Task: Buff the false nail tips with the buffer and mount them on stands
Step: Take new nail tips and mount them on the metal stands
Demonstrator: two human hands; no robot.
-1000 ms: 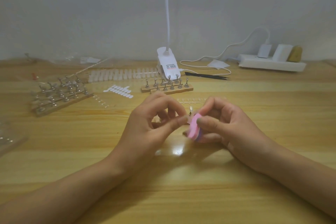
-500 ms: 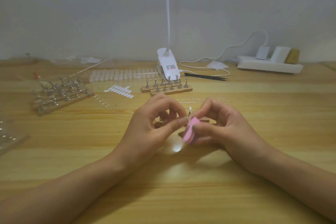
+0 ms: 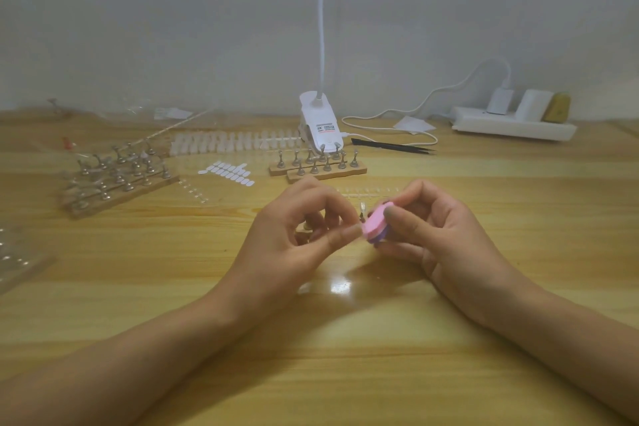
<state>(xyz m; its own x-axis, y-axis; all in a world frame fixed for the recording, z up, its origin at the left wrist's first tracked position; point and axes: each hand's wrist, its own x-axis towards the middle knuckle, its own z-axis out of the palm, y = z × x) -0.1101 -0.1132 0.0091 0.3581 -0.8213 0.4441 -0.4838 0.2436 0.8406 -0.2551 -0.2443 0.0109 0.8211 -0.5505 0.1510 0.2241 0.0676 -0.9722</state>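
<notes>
My right hand grips a small pink and purple buffer between thumb and fingers at the table's middle. My left hand pinches something tiny between thumb and forefinger against the buffer's pink face; the nail tip itself is too small to make out. A single metal stand rises just behind the two hands. Wooden bars with metal stands sit further back in the middle. More stands on wooden bars lie at the left.
Strips of clear nail tips and a sheet of white adhesive tabs lie behind the hands. A white clip lamp, black tweezers and a power strip stand near the wall. A clear plastic tray sits at the left edge.
The buffer in my right hand has shifted slightly up and back against the left fingertips, tilting its pink face more upward. Both hands stay in about the same place.
</notes>
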